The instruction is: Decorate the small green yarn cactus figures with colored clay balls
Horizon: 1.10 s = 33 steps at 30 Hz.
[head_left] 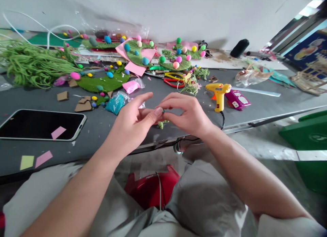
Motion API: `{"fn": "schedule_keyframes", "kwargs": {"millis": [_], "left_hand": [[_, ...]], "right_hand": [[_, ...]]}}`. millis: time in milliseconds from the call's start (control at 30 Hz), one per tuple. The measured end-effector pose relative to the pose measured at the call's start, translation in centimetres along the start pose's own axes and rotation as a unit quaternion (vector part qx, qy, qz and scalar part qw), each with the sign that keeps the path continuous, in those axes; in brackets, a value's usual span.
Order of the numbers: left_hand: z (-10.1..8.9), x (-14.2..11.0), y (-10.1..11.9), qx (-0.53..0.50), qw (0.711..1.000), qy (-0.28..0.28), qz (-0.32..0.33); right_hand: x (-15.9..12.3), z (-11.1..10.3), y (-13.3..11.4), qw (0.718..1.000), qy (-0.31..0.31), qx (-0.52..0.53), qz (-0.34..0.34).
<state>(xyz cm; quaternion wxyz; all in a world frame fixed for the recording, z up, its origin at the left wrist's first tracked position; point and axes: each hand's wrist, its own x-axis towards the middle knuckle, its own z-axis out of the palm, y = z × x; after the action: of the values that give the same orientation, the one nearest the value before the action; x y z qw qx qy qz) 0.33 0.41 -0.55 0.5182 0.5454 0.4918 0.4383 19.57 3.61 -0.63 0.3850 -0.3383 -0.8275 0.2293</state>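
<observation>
"Where could a hand pass?"
"Across the grey tabletop (99,122), between the phone (33,124) and the left hand (133,121)."
"And beyond the right hand (186,112)?"
"A small gap, then the yellow glue gun (219,95) and purple packet (238,99) block the way."
"Straight back?"
"Red-handled pliers (174,83) and a pink bag (131,86) obstruct it."

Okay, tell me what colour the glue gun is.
The glue gun is yellow; it shows best in the head view.
</observation>
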Motion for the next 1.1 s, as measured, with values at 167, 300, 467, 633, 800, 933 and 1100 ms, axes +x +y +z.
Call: {"fn": "schedule_keyframes", "kwargs": {"millis": [167,300,467,633,800,933,1100], "left_hand": [[-0.6,0.3,0.2,-0.003,1.0,0.021,0.01],[-0.7,0.6,0.1,-0.068,0.996,0.052,0.015],[-0.1,0.6,-0.1,-0.121,0.992,-0.003,-0.016],[0.1,0.5,-0.5,-0.065,0.998,-0.011,-0.015],[-0.6,0.6,-0.1,-0.022,1.0,0.003,-0.012],[-0.9,0.6,0.3,-0.045,0.999,0.022,-0.007],[-0.4,0.5,0.3,-0.134,0.991,-0.01,-0.026]], "right_hand": [[0.2,-1.6,0.7,0.999,0.024,0.01,0.035],[0.5,-2.7,1.4,0.996,0.07,0.035,0.046],[0.5,-1.5,1.1,0.997,0.032,0.053,0.034],[0.5,0.3,0.6,0.999,-0.031,0.04,0.014],[0.6,-0.6,0.7,1.0,-0.009,0.024,0.015],[0.6,-2.3,1.1,0.997,0.04,0.029,0.053],[0.5,-1.9,1.1,0.995,0.055,0.075,0.032]]}}
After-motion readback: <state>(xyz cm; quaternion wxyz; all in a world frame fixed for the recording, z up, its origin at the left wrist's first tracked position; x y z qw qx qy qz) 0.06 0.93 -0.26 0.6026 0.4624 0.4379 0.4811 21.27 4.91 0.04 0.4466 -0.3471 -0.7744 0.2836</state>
